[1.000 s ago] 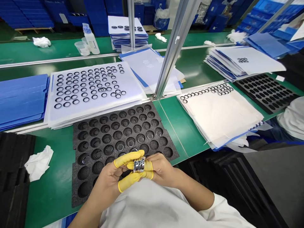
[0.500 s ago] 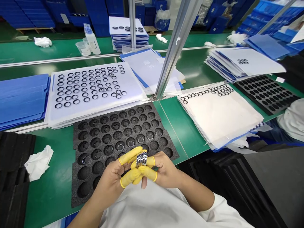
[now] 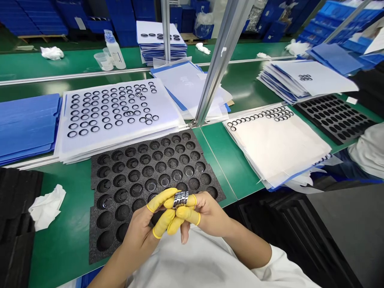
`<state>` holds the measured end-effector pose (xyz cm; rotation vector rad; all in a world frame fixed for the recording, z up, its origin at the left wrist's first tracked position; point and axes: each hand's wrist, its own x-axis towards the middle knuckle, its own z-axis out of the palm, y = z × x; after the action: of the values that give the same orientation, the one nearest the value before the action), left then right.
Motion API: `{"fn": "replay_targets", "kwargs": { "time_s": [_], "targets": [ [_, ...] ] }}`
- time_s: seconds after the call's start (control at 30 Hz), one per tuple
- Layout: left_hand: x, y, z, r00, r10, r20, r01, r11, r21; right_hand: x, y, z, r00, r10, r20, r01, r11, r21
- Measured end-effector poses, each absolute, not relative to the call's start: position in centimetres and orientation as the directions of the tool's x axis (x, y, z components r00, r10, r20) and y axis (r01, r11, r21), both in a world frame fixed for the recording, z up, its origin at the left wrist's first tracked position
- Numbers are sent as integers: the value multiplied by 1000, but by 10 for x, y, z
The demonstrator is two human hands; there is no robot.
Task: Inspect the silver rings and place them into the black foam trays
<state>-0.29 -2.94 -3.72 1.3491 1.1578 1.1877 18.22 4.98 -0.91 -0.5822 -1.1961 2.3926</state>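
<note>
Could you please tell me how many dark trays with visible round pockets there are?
2: the nearer tray in the foreground, left of centre, and the farther tray at the right. Others may be hidden.

**One Head-Worn View, Facing Forward and Down**

A single camera sits on the person's head, looking forward and down over the wearer's white shirt (image 3: 186,260) at the lower edge. Nearest are the left grip (image 3: 142,224) and right grip (image 3: 208,214), low in the middle, seen from above at close range. Just beyond, the black foam tray (image 3: 93,230) shows obliquely. The wide view takes in the green worktop (image 3: 66,248) and a metal post (image 3: 221,60), reaching blue bins (image 3: 121,22) at the far top.
</note>
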Motion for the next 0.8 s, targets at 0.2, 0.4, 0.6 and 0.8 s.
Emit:
{"fn": "replay_targets", "kwargs": {
  "time_s": [0.2,0.4,0.6,0.8],
  "targets": [
    [1,-25,-33,10,1000,-5,-44,5,999,185,48,-10,-825,523,-214,-117,-529,-840],
    [1,-27,-32,113,991,-77,-182,97,979,183,48,-12,-787,598,-152,-98,-365,-926],
    [4,-25,-32,67,989,-129,-194,140,971,184,50,-12,-761,648,28,-38,-2,-999],
    [6,-16,-27,120,972,-202,-183,222,958,190,56,-22,-787,573,229,-13,355,-935]
  ]
}}
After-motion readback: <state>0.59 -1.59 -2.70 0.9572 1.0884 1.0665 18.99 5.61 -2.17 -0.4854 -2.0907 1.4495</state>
